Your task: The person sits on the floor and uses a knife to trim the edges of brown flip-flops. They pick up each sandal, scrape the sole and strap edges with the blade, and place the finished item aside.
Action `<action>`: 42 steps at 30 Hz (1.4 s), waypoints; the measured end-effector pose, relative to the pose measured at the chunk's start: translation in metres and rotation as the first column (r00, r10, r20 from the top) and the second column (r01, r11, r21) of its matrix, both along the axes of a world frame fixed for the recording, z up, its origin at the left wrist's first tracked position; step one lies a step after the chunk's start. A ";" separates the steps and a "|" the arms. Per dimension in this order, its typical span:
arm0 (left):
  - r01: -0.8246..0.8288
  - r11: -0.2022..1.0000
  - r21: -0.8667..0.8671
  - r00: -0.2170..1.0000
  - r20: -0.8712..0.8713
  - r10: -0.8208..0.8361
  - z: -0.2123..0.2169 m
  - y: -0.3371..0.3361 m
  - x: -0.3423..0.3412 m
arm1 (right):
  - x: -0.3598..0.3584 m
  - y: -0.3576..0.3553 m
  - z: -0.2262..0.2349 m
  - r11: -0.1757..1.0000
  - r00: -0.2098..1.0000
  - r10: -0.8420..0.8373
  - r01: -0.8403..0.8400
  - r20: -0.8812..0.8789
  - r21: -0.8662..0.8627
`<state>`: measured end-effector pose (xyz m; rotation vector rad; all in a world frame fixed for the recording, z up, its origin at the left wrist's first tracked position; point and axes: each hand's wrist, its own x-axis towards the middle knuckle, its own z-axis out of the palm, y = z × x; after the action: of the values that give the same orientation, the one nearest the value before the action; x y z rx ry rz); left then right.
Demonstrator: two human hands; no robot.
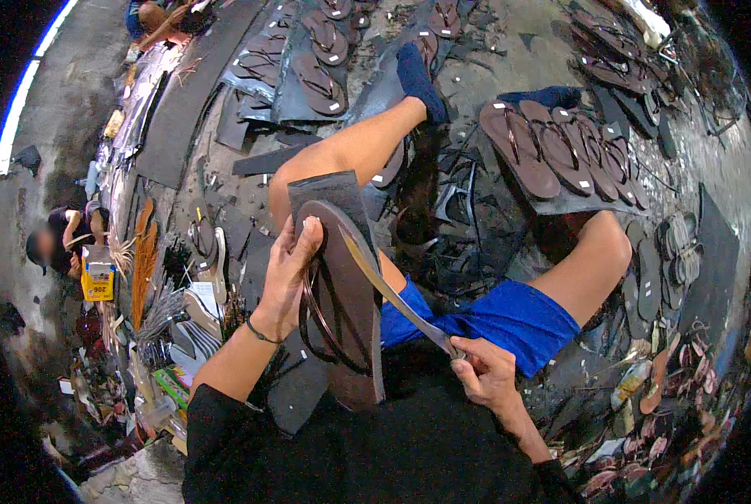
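Head view, left to right: shows a person [71, 239] low at the far edge, near a yellow box [98, 275], then orange bristles [144, 269], then brown flip-flops [318, 80] laid out near the top. Clamps the left hand [283, 277] on a brown sandal [349, 311], with the thumb on its top face near the upper end and the other fingers mostly hidden. Holds this sandal above the lap, tilted toward upright, with a black sheet [335, 190] behind it and jutting past its upper end. Sets a curved strip [402, 304] along the sandal's right edge; cannot tell whether blade or offcut. Pinches the strip's lower end between thumb and fingers of the right hand [489, 370], well apart from the left. Wears blue shorts [522, 319]. Shows, farther right, a row of sandals [564, 160] side by side on a dark board [564, 205].
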<state>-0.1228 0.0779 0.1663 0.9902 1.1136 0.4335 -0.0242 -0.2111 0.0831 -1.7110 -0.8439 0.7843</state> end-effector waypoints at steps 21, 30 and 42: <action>0.480 0.874 0.075 0.868 0.106 -0.485 -0.005 -0.009 0.024 | 0.114 0.100 0.095 0.970 0.946 0.230 -0.203 0.227 -0.136; 0.789 0.440 0.429 0.567 -0.235 -0.789 0.038 0.025 0.064 | 0.139 0.140 0.098 0.927 0.785 0.371 -0.339 -0.495 0.157; 0.009 0.918 -0.398 0.714 0.645 0.272 -0.057 -0.091 0.059 | 0.081 0.071 0.035 0.915 0.862 -0.019 0.220 -0.506 0.339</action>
<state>-0.0639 -0.0132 0.1093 0.3318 0.5378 0.6189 0.0567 -0.1396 0.1183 -1.1218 -0.4830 0.8529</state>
